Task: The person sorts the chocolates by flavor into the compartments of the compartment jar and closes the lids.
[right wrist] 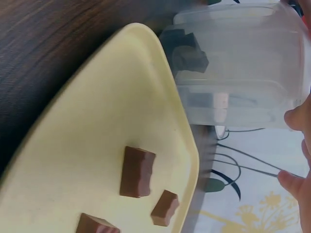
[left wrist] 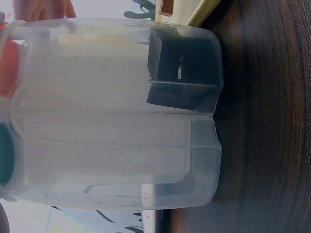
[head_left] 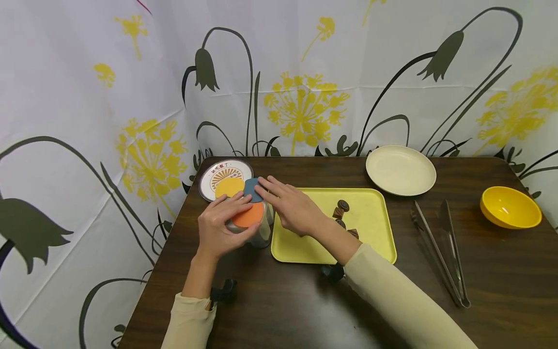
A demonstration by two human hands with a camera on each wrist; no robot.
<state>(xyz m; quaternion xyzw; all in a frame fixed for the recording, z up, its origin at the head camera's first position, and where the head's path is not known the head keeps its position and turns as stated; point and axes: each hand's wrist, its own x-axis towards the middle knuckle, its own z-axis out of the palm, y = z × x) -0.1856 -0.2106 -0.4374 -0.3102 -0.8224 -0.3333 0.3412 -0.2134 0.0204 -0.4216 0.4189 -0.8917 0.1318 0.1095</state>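
Observation:
A translucent plastic container [left wrist: 107, 107] with several compartments stands upright at the tray's left side. Its lids are orange [head_left: 249, 215], yellow [head_left: 229, 187] and blue [head_left: 253, 190]. Across the top, between the yellow and orange lids, lie the fingers of my left hand [head_left: 223, 225], its thumb extended along the orange lid's near edge. My right hand [head_left: 296, 206] reaches over the tray, and its straight fingers touch the blue lid. Dark pieces [left wrist: 182, 70] show through one compartment's wall. Chocolate-brown wavy pieces [right wrist: 137, 172] lie on the yellow tray [right wrist: 97, 121].
A patterned plate [head_left: 207, 180] sits behind the container, partly covered by it. Farther right are a cream plate [head_left: 401, 170], metal tongs [head_left: 438, 257] and a yellow bowl [head_left: 510, 208]. A flower-printed cloth [head_left: 301, 58] hangs behind the dark wooden table [head_left: 279, 310].

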